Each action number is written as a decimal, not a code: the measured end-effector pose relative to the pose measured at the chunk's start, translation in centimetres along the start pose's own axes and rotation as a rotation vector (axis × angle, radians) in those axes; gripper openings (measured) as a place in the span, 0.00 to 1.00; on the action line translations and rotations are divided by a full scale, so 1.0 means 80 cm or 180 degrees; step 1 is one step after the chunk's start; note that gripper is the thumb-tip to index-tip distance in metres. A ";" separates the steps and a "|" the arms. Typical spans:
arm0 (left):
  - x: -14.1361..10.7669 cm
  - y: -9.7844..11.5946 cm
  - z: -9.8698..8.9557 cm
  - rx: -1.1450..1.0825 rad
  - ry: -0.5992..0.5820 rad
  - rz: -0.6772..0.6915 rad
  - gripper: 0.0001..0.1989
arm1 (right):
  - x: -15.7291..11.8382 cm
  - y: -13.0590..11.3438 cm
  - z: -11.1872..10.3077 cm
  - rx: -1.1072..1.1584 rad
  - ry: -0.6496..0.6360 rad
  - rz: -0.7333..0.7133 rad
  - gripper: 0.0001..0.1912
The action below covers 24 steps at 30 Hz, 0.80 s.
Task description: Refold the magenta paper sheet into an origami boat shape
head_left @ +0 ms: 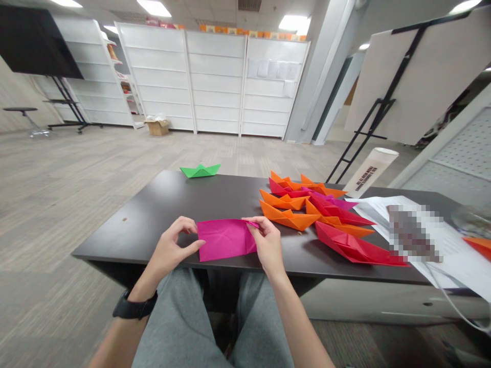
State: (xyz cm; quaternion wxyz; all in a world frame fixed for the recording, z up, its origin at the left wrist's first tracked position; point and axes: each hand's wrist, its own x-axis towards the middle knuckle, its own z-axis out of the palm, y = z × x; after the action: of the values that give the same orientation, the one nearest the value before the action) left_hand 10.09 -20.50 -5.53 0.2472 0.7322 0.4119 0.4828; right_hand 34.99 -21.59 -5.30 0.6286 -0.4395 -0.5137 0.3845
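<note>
A magenta sheet of origami paper (223, 239), creased and folded into a rectangle, is held up at the table's near edge. My right hand (267, 243) pinches its upper right corner between thumb and fingers, where a small flap is turned over. At the sheet's left edge, my left hand (174, 248) has thumb and fingers apart, the thumb tip close to or just touching the paper. A black band circles my left wrist. Folded paper boats in orange (289, 219), red (353, 245) and magenta stand grouped to the right of my right hand.
One green paper boat (200, 170) sits at the far left edge of the dark table (153, 214). Right of the boats lie white papers (406, 204), a white cylinder (372, 171) with printed text, and a cable. White shelving stands behind.
</note>
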 end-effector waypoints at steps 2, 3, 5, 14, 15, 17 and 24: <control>0.000 0.000 0.000 0.0173 -0.0127 0.0064 0.10 | -0.001 -0.002 0.002 0.0021 -0.0054 0.0016 0.07; 0.000 -0.001 0.001 0.0302 -0.0141 0.0106 0.09 | -0.001 -0.001 0.002 0.0017 -0.0080 0.0024 0.08; 0.000 -0.002 0.006 0.0613 0.0025 0.0250 0.07 | -0.001 0.000 0.004 -0.0016 -0.0131 -0.0003 0.10; -0.039 -0.002 0.018 0.1629 0.0869 0.1601 0.15 | -0.008 -0.014 -0.008 -0.0771 -0.0369 -0.1007 0.28; -0.042 0.001 0.018 0.1605 0.0658 0.1759 0.17 | -0.011 -0.018 -0.013 -0.0920 -0.0613 -0.1129 0.25; -0.043 0.008 0.019 0.1563 0.0018 0.1894 0.18 | -0.017 -0.025 -0.025 -0.1281 -0.1153 -0.1303 0.20; -0.031 0.024 0.020 0.1766 -0.1327 0.1620 0.18 | -0.048 -0.032 -0.059 -0.2122 -0.2033 -0.1085 0.14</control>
State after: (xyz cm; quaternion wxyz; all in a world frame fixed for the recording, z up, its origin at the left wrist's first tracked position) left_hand 11.80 -23.61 -5.98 -0.0081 0.9311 0.2737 0.2410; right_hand 39.05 -26.74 -4.44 0.3188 -0.3866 -0.8404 0.2063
